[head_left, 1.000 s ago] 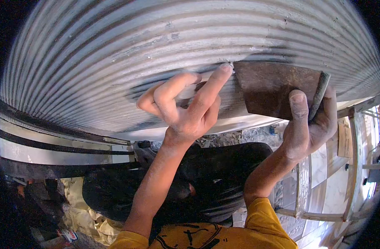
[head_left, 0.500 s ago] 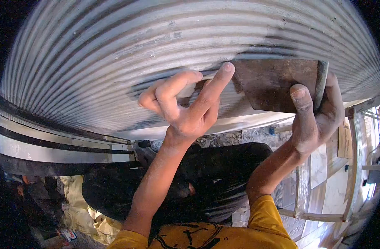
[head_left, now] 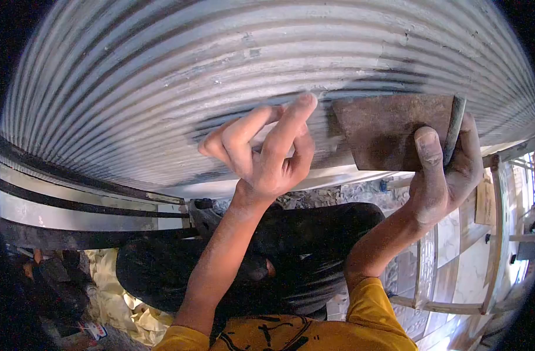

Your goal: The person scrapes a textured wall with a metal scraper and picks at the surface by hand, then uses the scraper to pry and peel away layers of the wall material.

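Gripped in my right hand (head_left: 446, 169) is a wide putty scraper blade (head_left: 390, 131), brown and worn, with a grey rounded strip along its right side. My right thumb presses flat on the blade's face, and the fingers wrap behind that strip. The blade stands just in front of a ribbed, whitish panel (head_left: 221, 64) and casts a shadow on it. Left of the blade, my left hand (head_left: 267, 143) is raised with bent fingers spread apart, nothing visible in them. Its index fingertip is near the panel, a little short of the blade's left corner.
Below the panel lies a dusty, littered floor (head_left: 343, 196). Dark metal bars (head_left: 98, 234) run along the left, with crumpled cream sheeting (head_left: 112, 286) underneath. On the right stand a metal ladder-like frame (head_left: 495, 234) and pale marbled tiles (head_left: 449, 240).
The scraper blade and my right hand have shifted slightly down, away from the panel. My left index finger has drawn down and left, leaving a gap from the blade's corner.
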